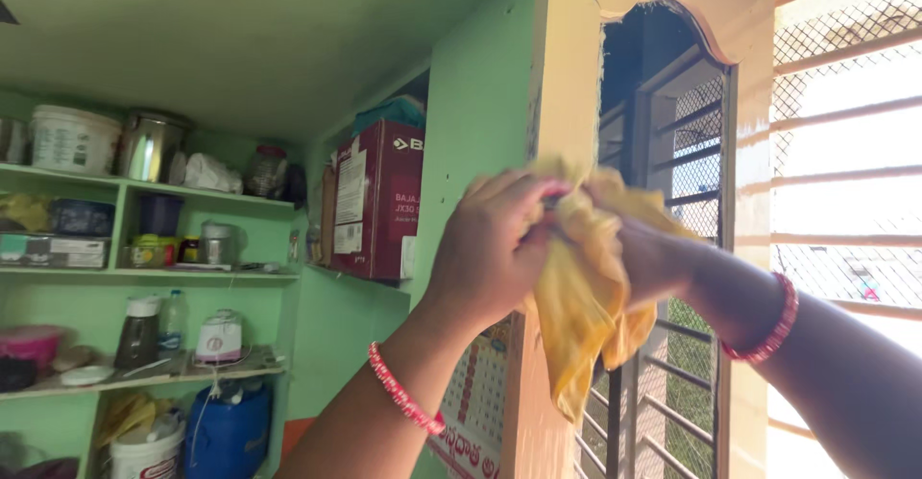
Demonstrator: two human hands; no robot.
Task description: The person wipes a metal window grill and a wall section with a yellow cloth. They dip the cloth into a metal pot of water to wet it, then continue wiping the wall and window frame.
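Cloth [586, 287], yellow and crumpled, is held up against the wooden window frame [567, 105], about level with the frame's middle. It is gripped by the left hand [495, 244], whose fingers are curled shut over the upper folds, and by the right hand [643, 249], which is mostly hidden behind the fabric but appears closed on it too. A loose tail hangs down beside the frame's inner edge, over the metal grille [687, 181]. By the look of it, the cloth is being bunched or wrung. A firmer, gathered grip seems called for before the frame can be wiped.
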